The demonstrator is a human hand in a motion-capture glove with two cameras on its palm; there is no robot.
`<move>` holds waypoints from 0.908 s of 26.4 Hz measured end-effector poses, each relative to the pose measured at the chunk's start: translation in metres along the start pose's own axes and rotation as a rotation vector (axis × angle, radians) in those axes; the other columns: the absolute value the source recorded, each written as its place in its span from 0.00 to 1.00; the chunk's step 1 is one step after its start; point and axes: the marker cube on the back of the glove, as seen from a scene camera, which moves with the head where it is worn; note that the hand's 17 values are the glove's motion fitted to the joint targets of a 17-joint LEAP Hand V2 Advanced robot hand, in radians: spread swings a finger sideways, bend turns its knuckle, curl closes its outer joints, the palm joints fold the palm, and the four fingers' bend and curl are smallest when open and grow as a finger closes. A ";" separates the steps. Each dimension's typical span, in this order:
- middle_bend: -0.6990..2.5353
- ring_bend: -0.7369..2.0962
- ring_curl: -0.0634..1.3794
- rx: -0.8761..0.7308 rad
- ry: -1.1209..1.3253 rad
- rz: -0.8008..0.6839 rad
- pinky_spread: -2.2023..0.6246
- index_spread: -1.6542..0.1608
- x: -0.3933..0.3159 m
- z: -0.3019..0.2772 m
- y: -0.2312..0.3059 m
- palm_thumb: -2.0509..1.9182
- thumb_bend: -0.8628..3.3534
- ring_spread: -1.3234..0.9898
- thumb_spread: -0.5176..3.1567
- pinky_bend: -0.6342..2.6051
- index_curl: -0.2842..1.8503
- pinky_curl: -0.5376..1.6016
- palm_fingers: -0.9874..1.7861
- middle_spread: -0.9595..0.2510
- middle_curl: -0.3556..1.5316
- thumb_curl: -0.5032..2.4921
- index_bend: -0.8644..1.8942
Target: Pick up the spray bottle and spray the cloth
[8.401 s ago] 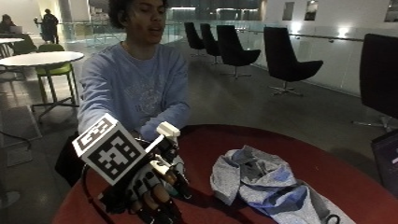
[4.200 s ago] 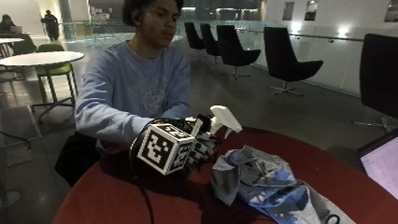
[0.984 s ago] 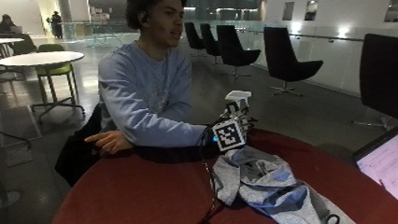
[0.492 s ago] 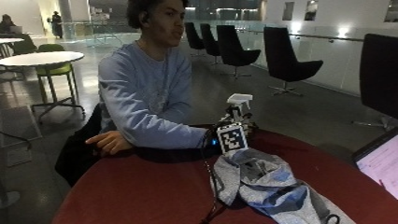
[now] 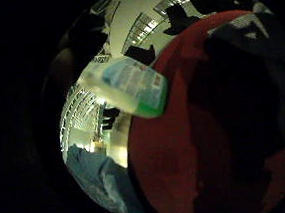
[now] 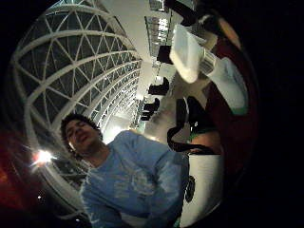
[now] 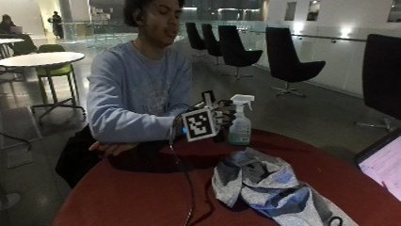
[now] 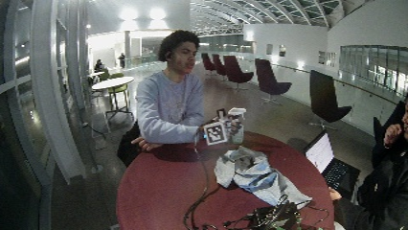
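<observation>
Moved off the cloth [image 7: 276, 190] since a second ago, and now set down: spray bottle [image 7: 240, 123] upright on the red table [image 7: 138, 193], near its far edge, just beyond the crumpled cloth. Right hand [image 7: 216, 117] close beside the bottle at neck height; cannot tell whether fingers wrap it or merely touch. Bottle close in the little-finger palm view [image 5: 126, 88], nozzle close in the thumb one. Best next, probably: grip the neck, finger on trigger, lift, turn nozzle toward the cloth, then squeeze.
</observation>
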 end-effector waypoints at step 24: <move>0.32 0.43 0.29 0.315 0.787 0.245 0.83 0.74 0.029 -0.238 0.155 0.73 0.20 0.57 0.44 0.23 0.29 0.35 0.62 0.76 0.42 0.33 0.38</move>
